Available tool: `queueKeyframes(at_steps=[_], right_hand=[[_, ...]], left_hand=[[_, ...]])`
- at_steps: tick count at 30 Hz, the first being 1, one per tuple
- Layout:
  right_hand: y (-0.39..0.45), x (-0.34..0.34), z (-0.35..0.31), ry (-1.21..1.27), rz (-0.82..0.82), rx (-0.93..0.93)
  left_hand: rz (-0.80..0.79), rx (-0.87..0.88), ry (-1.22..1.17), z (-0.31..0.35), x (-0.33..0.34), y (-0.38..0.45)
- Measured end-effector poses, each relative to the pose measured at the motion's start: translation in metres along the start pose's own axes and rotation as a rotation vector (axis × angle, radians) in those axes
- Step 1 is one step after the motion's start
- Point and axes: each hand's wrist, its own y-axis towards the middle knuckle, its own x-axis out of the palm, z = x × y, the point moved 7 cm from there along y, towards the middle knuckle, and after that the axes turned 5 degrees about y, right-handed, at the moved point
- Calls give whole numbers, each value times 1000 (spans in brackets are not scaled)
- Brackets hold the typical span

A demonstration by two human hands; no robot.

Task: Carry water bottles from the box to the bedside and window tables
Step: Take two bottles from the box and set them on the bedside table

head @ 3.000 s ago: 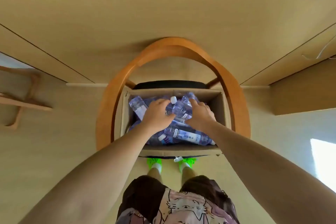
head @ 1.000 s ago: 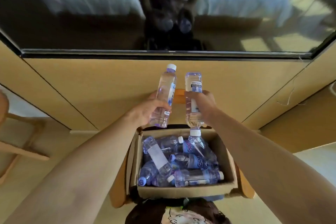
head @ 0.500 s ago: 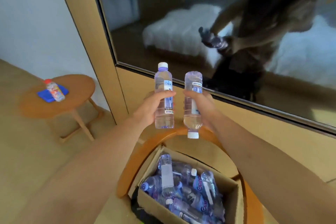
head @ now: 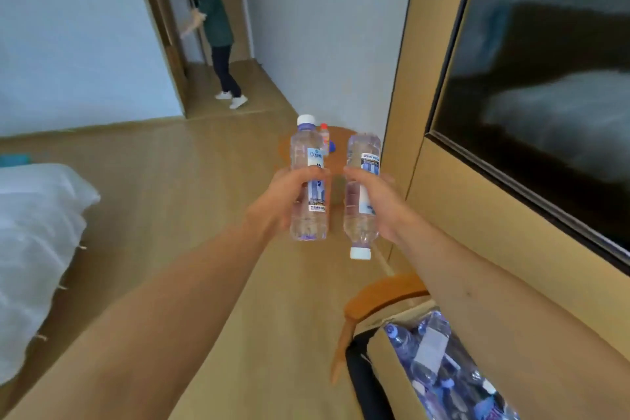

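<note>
My left hand (head: 278, 198) grips a clear water bottle (head: 308, 153) held upright, white cap on top. My right hand (head: 383, 204) grips a second water bottle (head: 362, 160) upside down, its white cap pointing at the floor. Both bottles are in mid-air side by side, a small gap between them. The cardboard box (head: 392, 365) with several more bottles sits on a wooden chair (head: 378, 297) at the lower right. A small round wooden table (head: 337, 160) is partly hidden behind the two bottles; a red-capped bottle (head: 324, 136) stands on it.
A bed with white bedding (head: 37, 242) fills the left edge. Wooden floor stretches ahead between bed and wall. A large dark screen (head: 545, 78) in a wood panel runs along the right. Another person (head: 214, 31) stands in the doorway at the back.
My view has swung left, away from the box and screen toward the room and doorway. Both hands keep holding their bottles in the same pose; the box has slid to the lower right corner.
</note>
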Motion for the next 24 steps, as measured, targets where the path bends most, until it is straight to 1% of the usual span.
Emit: queueKeyframes(at_steps=[3,6,13,18,24], right_hand=[[-13,100,22,-6,-178,7],[-43,207,52,-37,-329,43],[-167,439,134,-129,-631,116],[-272,576,193,-186,-826,148],[-388,708,259,-284,-1054,220]], left_hand=[[163,17,-17,5,-92,-50],[303,31,-63,10,-187,-115],[610,87,-32,16,-387,-299],[846,130,-55,6,-500,-438],[1093,171,-182,-19,-601,-584]])
